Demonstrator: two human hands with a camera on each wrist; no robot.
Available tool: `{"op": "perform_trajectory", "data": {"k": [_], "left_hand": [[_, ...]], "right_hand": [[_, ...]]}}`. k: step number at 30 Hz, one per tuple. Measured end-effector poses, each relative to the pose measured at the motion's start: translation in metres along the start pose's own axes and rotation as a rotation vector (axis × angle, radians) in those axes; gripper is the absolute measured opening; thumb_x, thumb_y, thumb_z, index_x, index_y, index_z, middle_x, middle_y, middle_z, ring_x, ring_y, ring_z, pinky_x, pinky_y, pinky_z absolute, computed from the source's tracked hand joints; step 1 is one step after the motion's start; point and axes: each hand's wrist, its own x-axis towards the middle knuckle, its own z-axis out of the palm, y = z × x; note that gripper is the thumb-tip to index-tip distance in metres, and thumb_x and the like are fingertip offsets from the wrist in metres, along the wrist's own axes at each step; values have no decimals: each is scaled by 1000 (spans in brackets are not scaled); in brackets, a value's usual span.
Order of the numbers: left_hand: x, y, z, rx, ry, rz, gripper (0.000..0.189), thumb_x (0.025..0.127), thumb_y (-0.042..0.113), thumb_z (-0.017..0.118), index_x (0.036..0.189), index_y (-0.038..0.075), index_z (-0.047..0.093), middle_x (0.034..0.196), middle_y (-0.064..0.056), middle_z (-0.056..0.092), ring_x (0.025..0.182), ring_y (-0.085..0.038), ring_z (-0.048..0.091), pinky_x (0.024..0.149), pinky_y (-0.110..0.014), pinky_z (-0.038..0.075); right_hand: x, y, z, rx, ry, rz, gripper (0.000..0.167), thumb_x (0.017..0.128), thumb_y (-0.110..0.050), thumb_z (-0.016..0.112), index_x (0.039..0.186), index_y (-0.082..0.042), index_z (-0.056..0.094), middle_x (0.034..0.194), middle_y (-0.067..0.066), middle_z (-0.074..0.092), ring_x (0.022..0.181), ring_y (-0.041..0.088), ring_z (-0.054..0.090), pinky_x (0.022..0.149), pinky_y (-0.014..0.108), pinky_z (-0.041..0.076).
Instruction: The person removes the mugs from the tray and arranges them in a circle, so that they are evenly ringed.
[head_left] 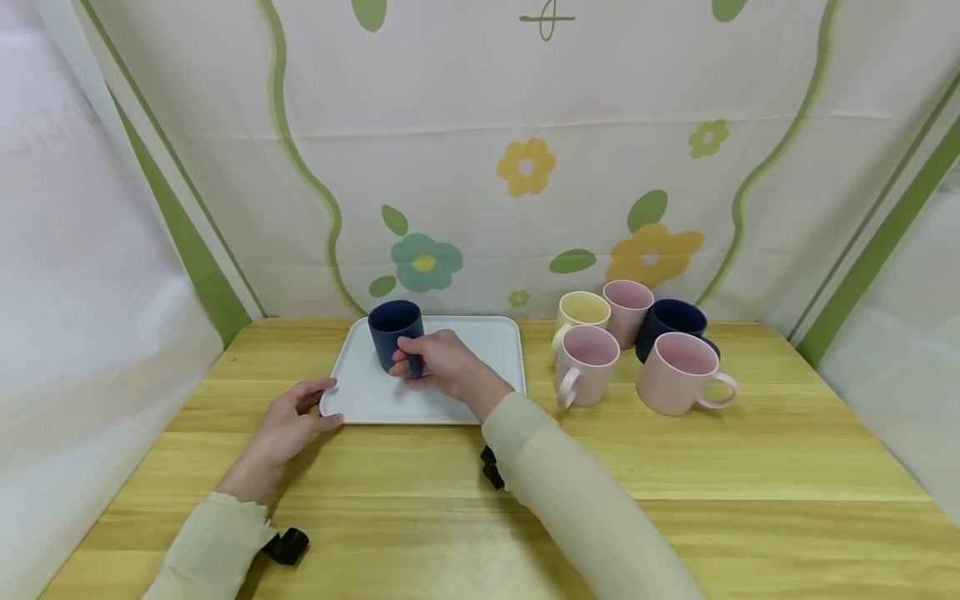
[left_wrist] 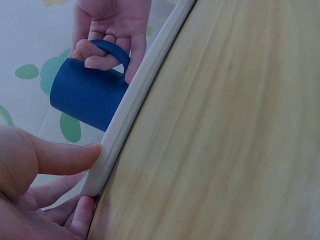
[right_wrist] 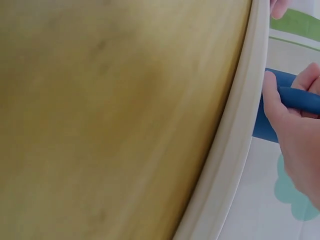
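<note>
A dark blue mug (head_left: 390,329) stands upright over the left part of a white tray (head_left: 465,404). My right hand (head_left: 442,362) grips its handle, with fingers curled through the loop, which shows clearly in the left wrist view on the blue mug (left_wrist: 87,92). At the tray's front left corner, my left hand (head_left: 288,421) holds the rim, the thumb on the front edge and the fingers along the left side. Seen from the right wrist, the tray's rim (right_wrist: 230,135) hides part of the mug's body.
Right of the tray stand a yellow mug (head_left: 583,310), a second dark blue mug (head_left: 663,329) and several pink mugs, the frontmost pink mug (head_left: 671,383) with its handle to the right. The wooden table (head_left: 390,492) meets a patterned cloth (head_left: 450,167) at the back.
</note>
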Motion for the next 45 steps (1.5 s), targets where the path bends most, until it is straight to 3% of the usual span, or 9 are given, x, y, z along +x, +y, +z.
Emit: {"op": "perform_trajectory", "data": {"k": [5, 8, 12, 18, 23, 26, 32, 39, 45], "left_hand": [[1, -1, 0, -5, -5, 2, 71, 100, 11, 71, 162, 2, 38, 168, -29, 36, 151, -40, 38, 116, -41, 37], [0, 0, 1, -11, -8, 5, 71, 101, 10, 71, 163, 1, 37, 168, -30, 34, 151, -42, 37, 121, -50, 33], [-1, 2, 1, -3, -9, 4, 71, 101, 10, 70, 163, 1, 37, 168, -29, 34, 151, -41, 37, 120, -50, 33], [-3, 2, 1, 18, -10, 10, 70, 101, 12, 70, 163, 2, 38, 169, -28, 34, 151, -40, 37, 116, -42, 37], [-3, -1, 0, 30, -18, 19, 71, 101, 15, 72, 162, 3, 38, 168, -28, 36, 150, -39, 39, 99, -16, 40], [-3, -3, -1, 22, -21, 28, 71, 101, 15, 72, 162, 2, 38, 168, -29, 36, 149, -39, 39, 88, -7, 38], [-3, -3, -4, 34, -14, 31, 71, 101, 15, 73, 162, 2, 39, 166, -29, 38, 146, -39, 42, 84, -5, 38], [-3, -1, -2, 25, -14, 28, 71, 101, 15, 72, 162, 2, 39, 167, -29, 37, 147, -39, 41, 83, -4, 38], [-1, -2, -1, 33, -23, 24, 71, 101, 15, 72, 163, 3, 38, 167, -28, 37, 147, -38, 40, 84, -4, 38]], "right_hand": [[-9, -2, -4, 1, 28, -17, 26, 109, -21, 60, 94, -2, 69, 87, 5, 70, 76, 12, 73, 112, 56, 51], [-15, -3, -7, -8, 32, -19, 27, 109, -22, 61, 92, -3, 69, 87, 5, 70, 76, 11, 73, 113, 56, 51], [-22, -4, -11, -15, 27, -32, 28, 109, -22, 61, 89, -5, 70, 83, 3, 70, 77, 12, 73, 113, 57, 50], [-34, -7, -18, 2, 29, -61, 26, 109, -19, 60, 91, -3, 69, 81, 3, 69, 78, 12, 74, 113, 57, 50], [-50, -13, -24, 34, 47, -84, 25, 109, -18, 60, 93, -1, 70, 84, 4, 69, 78, 13, 73, 111, 54, 52], [-62, -18, -29, 47, 59, -105, 25, 108, -16, 61, 90, -1, 70, 82, 5, 69, 78, 14, 72, 109, 53, 54], [-83, -26, -40, 52, 73, -140, 28, 108, -15, 61, 86, -2, 70, 78, 5, 68, 79, 18, 72, 108, 53, 54], [-108, -36, -54, 23, 61, -164, 29, 109, -15, 59, 85, -4, 70, 77, 3, 69, 86, 19, 76, 94, 37, 63], [-130, -41, -63, 15, 67, -203, 28, 109, -14, 60, 86, -4, 71, 79, 4, 69, 82, 18, 74, 98, 42, 61]]}}
